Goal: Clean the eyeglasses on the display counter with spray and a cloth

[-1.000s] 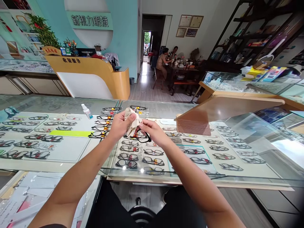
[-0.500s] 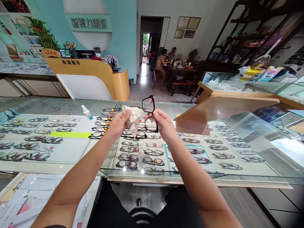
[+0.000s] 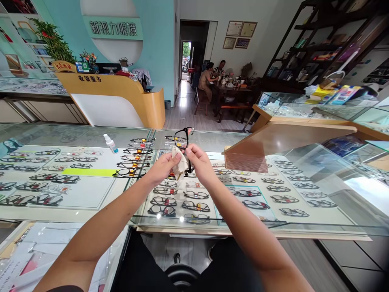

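My right hand [image 3: 199,162] grips a pair of black-framed eyeglasses [image 3: 181,138] near the bridge, one lens up and the other low. Pinched in my left hand [image 3: 165,165] is a cream cleaning cloth [image 3: 180,164], which covers the lower lens and hides most of it. Both hands are close together above the glass display counter [image 3: 212,142]. Left of them, several black eyeglasses [image 3: 130,173] lie in a column on the counter top. A white spray bottle [image 3: 110,143] with a blue label stands farther left.
Rows of eyeglasses [image 3: 196,207] show inside the case under the glass. At the right stands a slanted wooden panel [image 3: 273,140] with a second glass case [image 3: 282,109]. An open drawer of papers [image 3: 45,251] is at lower left. Two people [image 3: 209,77] sit at a far table.
My left hand has moved right and slightly down, bringing the cloth onto the lower lens. The eyeglasses have shifted a little left and turned, and my right hand has shifted left with them.
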### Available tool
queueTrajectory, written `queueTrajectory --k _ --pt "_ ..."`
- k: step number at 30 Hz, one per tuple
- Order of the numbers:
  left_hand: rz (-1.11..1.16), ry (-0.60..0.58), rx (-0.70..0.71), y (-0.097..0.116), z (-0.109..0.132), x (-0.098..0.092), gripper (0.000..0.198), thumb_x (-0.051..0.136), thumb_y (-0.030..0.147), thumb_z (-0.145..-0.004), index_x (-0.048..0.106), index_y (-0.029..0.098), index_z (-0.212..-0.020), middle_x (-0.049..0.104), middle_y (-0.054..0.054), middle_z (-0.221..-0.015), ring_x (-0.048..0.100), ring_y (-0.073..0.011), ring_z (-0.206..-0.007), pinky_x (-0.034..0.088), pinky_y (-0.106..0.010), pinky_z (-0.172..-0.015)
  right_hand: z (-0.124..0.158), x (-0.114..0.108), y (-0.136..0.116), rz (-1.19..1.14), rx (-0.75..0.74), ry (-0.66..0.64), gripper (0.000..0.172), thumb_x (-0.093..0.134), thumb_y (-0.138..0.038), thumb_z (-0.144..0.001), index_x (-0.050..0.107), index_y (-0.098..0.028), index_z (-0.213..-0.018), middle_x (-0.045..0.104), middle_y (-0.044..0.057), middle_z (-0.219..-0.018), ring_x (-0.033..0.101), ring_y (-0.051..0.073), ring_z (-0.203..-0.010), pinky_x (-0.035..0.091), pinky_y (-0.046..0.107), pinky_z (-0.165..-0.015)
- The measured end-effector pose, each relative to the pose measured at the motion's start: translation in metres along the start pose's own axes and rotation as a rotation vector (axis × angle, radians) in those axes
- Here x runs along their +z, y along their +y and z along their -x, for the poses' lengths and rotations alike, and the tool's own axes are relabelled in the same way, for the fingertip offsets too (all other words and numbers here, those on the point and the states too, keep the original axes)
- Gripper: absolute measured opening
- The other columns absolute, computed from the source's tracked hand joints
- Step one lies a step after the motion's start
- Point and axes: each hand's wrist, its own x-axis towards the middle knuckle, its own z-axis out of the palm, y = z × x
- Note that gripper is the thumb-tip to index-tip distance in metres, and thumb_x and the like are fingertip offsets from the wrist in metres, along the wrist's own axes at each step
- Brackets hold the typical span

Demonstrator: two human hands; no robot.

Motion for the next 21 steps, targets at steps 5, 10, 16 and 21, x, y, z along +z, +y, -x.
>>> queueTrajectory --k 5,10,16,21 --pt "0.009 -0.012 -0.018 -0.001 -0.002 0.0 0.073 0.095 0.081 -0.072 0.062 0.018 -0.088 0.061 0.004 -0.07 0.052 -0.0088 -0.058 0.041 -0.021 -0.054 0.002 0.004 0.007 -0.077 0.124 0.016 0.058 0.085 -0.08 -0.084 0.067 -0.026 -0.09 0.068 0.0 -0.1 0.042 0.014 -0.07 0.033 0.027 -0.058" --pt "-0.004 -0.076 -0.024 0.002 0.001 -0.006 0.067 0.1 0.069 -0.075 0.069 0.016 -0.102 0.063 0.004 -0.074 0.053 -0.0085 -0.06 0.041 -0.021 -0.057 0.001 0.003 0.005 -0.139 0.152 0.027 0.057 0.088 -0.078 -0.082 0.068 -0.025 -0.089 0.07 0.0 -0.099 0.041 0.013 -0.067 0.028 0.027 -0.056" --pt "-0.007 -0.144 -0.053 0.012 0.004 -0.002 0.066 0.105 0.05 -0.074 0.071 0.016 -0.118 0.065 0.004 -0.081 0.054 -0.009 -0.064 0.043 -0.023 -0.063 0.001 0.003 0.003 -0.169 0.159 0.038 0.056 0.088 -0.078 -0.081 0.066 -0.027 -0.088 0.069 -0.001 -0.087 0.049 0.016 -0.071 0.038 0.028 -0.062" --pt "-0.056 -0.06 -0.06 0.017 0.006 0.009 0.064 0.109 0.041 -0.066 0.069 0.018 -0.11 0.063 0.005 -0.079 0.055 -0.0105 -0.068 0.045 -0.024 -0.065 0.0 0.004 0.003 -0.205 0.153 0.057 0.055 0.09 -0.077 -0.08 0.066 -0.028 -0.088 0.074 0.0 -0.092 0.058 0.018 -0.077 0.046 0.029 -0.069"
